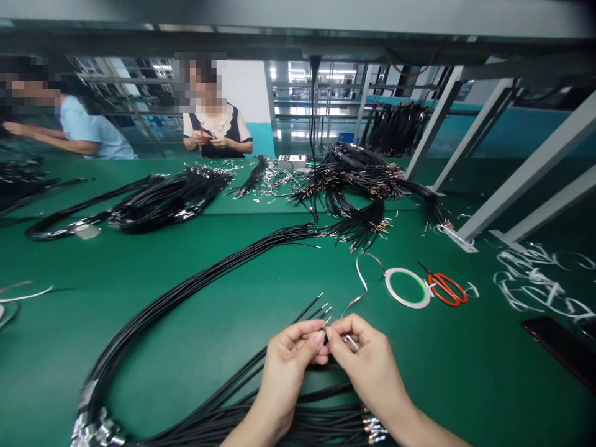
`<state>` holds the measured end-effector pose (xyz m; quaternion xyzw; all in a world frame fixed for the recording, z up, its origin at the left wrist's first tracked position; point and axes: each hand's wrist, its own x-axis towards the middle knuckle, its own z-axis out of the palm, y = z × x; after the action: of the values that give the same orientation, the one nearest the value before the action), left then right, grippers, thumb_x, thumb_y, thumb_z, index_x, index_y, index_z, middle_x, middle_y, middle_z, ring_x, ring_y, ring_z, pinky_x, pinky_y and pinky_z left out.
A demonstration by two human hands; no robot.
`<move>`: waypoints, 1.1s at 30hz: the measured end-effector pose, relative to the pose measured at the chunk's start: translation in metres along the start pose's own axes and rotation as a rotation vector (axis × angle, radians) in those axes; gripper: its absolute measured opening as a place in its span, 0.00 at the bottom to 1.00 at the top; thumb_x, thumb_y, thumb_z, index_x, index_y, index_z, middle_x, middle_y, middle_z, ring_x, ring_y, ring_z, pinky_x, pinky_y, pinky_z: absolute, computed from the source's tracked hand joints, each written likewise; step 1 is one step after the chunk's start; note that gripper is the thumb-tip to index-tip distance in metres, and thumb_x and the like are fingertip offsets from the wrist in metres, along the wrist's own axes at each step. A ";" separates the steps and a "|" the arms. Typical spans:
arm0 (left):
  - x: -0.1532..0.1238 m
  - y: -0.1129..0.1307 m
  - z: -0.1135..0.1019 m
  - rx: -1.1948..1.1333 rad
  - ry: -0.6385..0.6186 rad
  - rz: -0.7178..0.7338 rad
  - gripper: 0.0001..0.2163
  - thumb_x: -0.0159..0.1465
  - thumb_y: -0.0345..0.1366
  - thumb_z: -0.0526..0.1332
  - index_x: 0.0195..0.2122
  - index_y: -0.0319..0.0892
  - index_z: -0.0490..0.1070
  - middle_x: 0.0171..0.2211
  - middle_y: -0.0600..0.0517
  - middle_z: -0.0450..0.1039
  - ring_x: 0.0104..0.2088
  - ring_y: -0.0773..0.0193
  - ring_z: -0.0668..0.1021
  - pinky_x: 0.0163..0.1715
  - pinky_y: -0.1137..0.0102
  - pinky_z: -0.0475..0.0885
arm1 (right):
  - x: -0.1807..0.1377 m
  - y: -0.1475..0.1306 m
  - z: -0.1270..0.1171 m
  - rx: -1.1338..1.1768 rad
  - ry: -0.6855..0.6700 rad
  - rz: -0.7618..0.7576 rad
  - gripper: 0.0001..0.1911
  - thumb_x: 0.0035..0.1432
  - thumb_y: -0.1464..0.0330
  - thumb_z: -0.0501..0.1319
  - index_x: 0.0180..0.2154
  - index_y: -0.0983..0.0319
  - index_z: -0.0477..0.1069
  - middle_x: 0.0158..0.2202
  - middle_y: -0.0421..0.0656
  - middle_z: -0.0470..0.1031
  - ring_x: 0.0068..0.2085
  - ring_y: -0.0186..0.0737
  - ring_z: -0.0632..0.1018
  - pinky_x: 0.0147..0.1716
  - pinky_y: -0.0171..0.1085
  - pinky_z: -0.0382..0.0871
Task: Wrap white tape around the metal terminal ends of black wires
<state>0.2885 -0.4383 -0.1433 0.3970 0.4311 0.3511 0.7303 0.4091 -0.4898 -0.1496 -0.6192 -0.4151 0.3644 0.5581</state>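
My left hand (291, 357) and my right hand (361, 357) meet at the near middle of the green table (465, 372), fingertips pinched together. My left hand grips a few thin black wires (311, 307) whose bare ends stick up past the fingers. My right hand pinches a strip of white tape (361, 285) that curls away toward a tape roll (407, 287). A long bundle of black wires (186, 292) loops from under my wrists round to the left and back to the table's middle.
Orange-handled scissors (446, 288) lie right of the tape roll. Heaps of black wires (167, 198) with metal terminals (358, 180) cover the far table. White tape scraps (535, 282) and a dark phone (561, 347) lie right. Two people sit across at the far left.
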 end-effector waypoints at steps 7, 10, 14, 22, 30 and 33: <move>0.002 -0.001 0.001 0.024 0.000 0.013 0.12 0.52 0.38 0.69 0.33 0.35 0.76 0.20 0.51 0.75 0.21 0.71 0.73 0.25 0.78 0.70 | -0.001 -0.001 0.000 -0.002 0.002 0.004 0.10 0.56 0.63 0.61 0.27 0.63 0.71 0.25 0.43 0.77 0.26 0.38 0.76 0.26 0.33 0.69; 0.003 -0.003 0.001 0.043 0.004 0.018 0.11 0.52 0.39 0.68 0.30 0.36 0.76 0.19 0.53 0.73 0.20 0.72 0.72 0.23 0.79 0.68 | -0.002 -0.002 0.000 0.008 -0.011 0.013 0.10 0.56 0.63 0.61 0.27 0.63 0.70 0.24 0.43 0.77 0.25 0.38 0.76 0.25 0.33 0.68; 0.005 -0.005 -0.001 -0.003 -0.045 0.014 0.10 0.55 0.39 0.67 0.30 0.36 0.75 0.19 0.54 0.72 0.20 0.73 0.70 0.24 0.79 0.66 | -0.001 -0.002 0.001 0.052 -0.054 0.047 0.10 0.56 0.63 0.61 0.28 0.64 0.71 0.25 0.43 0.77 0.26 0.38 0.77 0.26 0.33 0.69; 0.007 -0.006 -0.004 -0.083 -0.047 -0.013 0.09 0.55 0.37 0.67 0.29 0.35 0.74 0.17 0.56 0.68 0.19 0.75 0.66 0.22 0.80 0.63 | 0.003 -0.001 0.000 0.083 -0.090 0.094 0.12 0.56 0.61 0.62 0.29 0.65 0.73 0.25 0.43 0.77 0.25 0.37 0.76 0.26 0.33 0.69; 0.007 0.000 -0.004 -0.085 -0.042 -0.037 0.13 0.48 0.36 0.72 0.32 0.34 0.75 0.22 0.51 0.75 0.21 0.73 0.74 0.25 0.79 0.70 | 0.006 0.009 -0.002 0.146 -0.056 0.124 0.13 0.55 0.61 0.63 0.33 0.66 0.75 0.26 0.45 0.78 0.26 0.38 0.77 0.27 0.34 0.70; 0.010 0.000 -0.005 0.000 -0.001 -0.024 0.16 0.45 0.37 0.73 0.32 0.34 0.75 0.23 0.48 0.78 0.24 0.67 0.78 0.28 0.76 0.74 | 0.006 0.012 -0.002 0.146 -0.057 0.122 0.13 0.55 0.61 0.63 0.33 0.66 0.75 0.28 0.46 0.78 0.27 0.38 0.77 0.28 0.34 0.71</move>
<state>0.2877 -0.4286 -0.1486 0.3918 0.4355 0.3424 0.7346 0.4144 -0.4848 -0.1616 -0.5902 -0.3649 0.4445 0.5665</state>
